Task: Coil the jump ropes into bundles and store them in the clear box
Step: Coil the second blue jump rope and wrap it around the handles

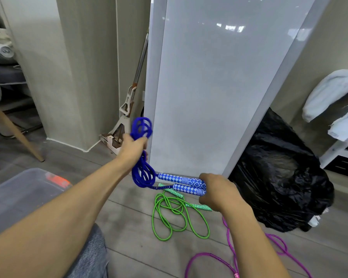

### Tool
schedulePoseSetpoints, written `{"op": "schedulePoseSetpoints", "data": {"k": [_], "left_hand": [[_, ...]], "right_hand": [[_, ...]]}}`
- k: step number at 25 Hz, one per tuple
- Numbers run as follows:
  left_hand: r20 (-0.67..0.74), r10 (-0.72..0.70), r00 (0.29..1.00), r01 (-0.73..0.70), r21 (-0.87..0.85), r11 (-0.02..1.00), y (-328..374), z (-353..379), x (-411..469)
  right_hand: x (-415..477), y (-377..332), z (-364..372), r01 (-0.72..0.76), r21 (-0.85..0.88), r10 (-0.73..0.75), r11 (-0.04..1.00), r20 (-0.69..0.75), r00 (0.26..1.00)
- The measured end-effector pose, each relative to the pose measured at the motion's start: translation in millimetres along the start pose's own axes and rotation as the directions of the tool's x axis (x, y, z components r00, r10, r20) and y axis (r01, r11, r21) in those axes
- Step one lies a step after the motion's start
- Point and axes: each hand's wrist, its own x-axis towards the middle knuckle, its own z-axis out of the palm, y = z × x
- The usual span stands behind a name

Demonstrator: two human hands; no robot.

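Blue braided jump rope (pixel 144 176) looks limp and light: left hand (pixel 134 145) fingers curl round the coil's middle, right hand (pixel 216 190) grips both stiff handles (pixel 181 180).

The right hand (pixel 215 189) covers the ends of the blue handles (pixel 181 182), and its fingers are out of sight. Above the left hand (pixel 133 146) the loops of the blue rope (pixel 136 176) are blurred. Below the right hand the pink rope (pixel 277 243) passes behind the forearm and off the bottom edge; the box (pixel 18 195), left of the left hand, is cut off.
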Motion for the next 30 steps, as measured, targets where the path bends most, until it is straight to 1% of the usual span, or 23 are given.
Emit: {"op": "schedulePoseSetpoints", "data": {"k": [1, 2, 3, 5, 6, 8, 10, 11, 12, 13, 14, 15, 16, 20, 22, 25, 27, 29, 30], "left_hand": [[0.082, 0.019, 0.996, -0.028, 0.115, 0.993, 0, 8, -6], [0.175, 0.05, 0.983, -0.093, 0.249, 0.964, -2, 12, -10], [0.277, 0.087, 0.957, -0.189, 0.366, 0.911, -3, 15, -14], [0.447, 0.145, 0.883, -0.371, 0.473, 0.799, -7, 16, -20], [0.496, 0.172, 0.851, -0.437, 0.488, 0.756, -7, 17, -22], [0.539, 0.24, 0.807, -0.538, 0.507, 0.673, -4, 20, -28], [0.576, 0.332, 0.747, -0.638, 0.48, 0.603, -4, 23, -29], [0.609, 0.347, 0.713, -0.672, 0.451, 0.587, -4, 24, -30], [0.659, 0.328, 0.676, -0.7, 0.437, 0.565, -3, 23, -31], [0.709, 0.291, 0.642, -0.729, 0.447, 0.519, -3, 23, -30], [0.743, 0.252, 0.62, -0.757, 0.482, 0.441, -4, 22, -30], [0.754, 0.232, 0.615, -0.774, 0.52, 0.362, -6, 21, -29], [0.748, 0.244, 0.618, -0.781, 0.546, 0.304, -7, 21, -30], [0.686, 0.378, 0.622, -0.774, 0.612, 0.161, -6, 16, -31], [0.679, 0.387, 0.623, -0.765, 0.631, 0.124, -4, 3, -28], [0.681, 0.382, 0.625, -0.748, 0.663, 0.04, -4, -27, -28], [0.685, 0.394, 0.613, -0.737, 0.675, -0.026, -5, -46, -28], [0.681, 0.392, 0.618, -0.723, 0.689, -0.058, -9, -65, -27], [0.672, 0.383, 0.633, -0.709, 0.702, -0.06, -11, -76, -26]], "right_hand": [[1, -3, 1, 0.005, -0.016, -0.006, 1.0, -0.03, 1.0], [1, -6, 2, 0.013, -0.025, -0.015, 1.0, -0.049, 0.999], [2, -8, 4, 0.03, -0.033, -0.033, 0.999, -0.071, 0.997], [3, -12, 5, 0.067, -0.033, -0.071, 0.997, -0.127, 0.989], [4, -13, 3, 0.083, -0.028, -0.087, 0.996, -0.167, 0.982], [6, -15, 1, 0.112, -0.017, -0.113, 0.994, -0.24, 0.964], [7, -16, 0, 0.12, 0.009, -0.112, 0.993, -0.308, 0.945], [7, -15, -1, 0.117, 0.04, -0.097, 0.992, -0.333, 0.938], [7, -15, -2, 0.116, 0.075, -0.083, 0.99, -0.346, 0.935], [8, -14, -3, 0.122, 0.104, -0.078, 0.987, -0.349, 0.934], [8, -13, -3, 0.136, 0.127, -0.084, 0.983, -0.349, 0.933], [7, -12, -3, 0.154, 0.151, -0.094, 0.977, -0.344, 0.934], [6, -13, -4, 0.17, 0.173, -0.103, 0.97, -0.342, 0.934], [2, -26, -3, 0.213, 0.221, -0.107, 0.952, -0.411, 0.905], [6, -37, 0, 0.24, 0.187, -0.128, 0.952, -0.469, 0.874], [12, -57, 5, 0.261, 0.062, -0.191, 0.963, -0.529, 0.827], [17, -72, 7, 0.285, -0.007, -0.251, 0.959, -0.487, 0.836], [24, -88, 9, 0.352, -0.005, -0.323, 0.936, -0.408, 0.854], [28, -98, 11, 0.387, 0.017, -0.354, 0.922, -0.373, 0.858]]}}
